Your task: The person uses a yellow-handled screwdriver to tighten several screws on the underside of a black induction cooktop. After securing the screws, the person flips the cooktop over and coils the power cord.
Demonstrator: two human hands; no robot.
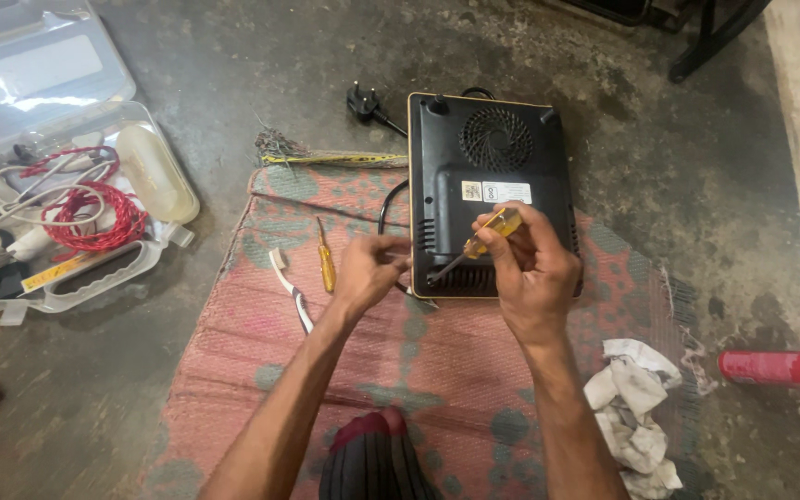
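The black induction cooker (493, 194) is lying upside down at about one o'clock on the woven mat (344, 370), its plastic base still fully in place, so by my reckoning the work on the underside is only getting going; I cannot tell whether any screw is out yet. The right hand (530, 268) is closing around the yellow-handled screwdriver (483, 239), fingers wrapped tight on the translucent grip, and the thin steel shaft is slanting down toward the base's near left corner, at roughly seven o'clock on the casing. The left hand (368, 268) is curling loosely at the cooker's left edge, fingertips bunched and touching or nearly touching the rim; whether it is pinching something small I cannot make out.

The base is looking hard and matte, with a round fan grille at twelve o'clock and slotted vents along the near edge. A black power plug (365, 100) is lying on the rough concrete floor at eleven o'clock. A second, smaller screwdriver (325, 259) and a white toothbrush (287, 285) are resting on the mat at nine o'clock. Farther left, a clear plastic case (155, 167) is holding red coiled wire (94, 218). A crumpled white rag (636, 407) is sitting at four o'clock.
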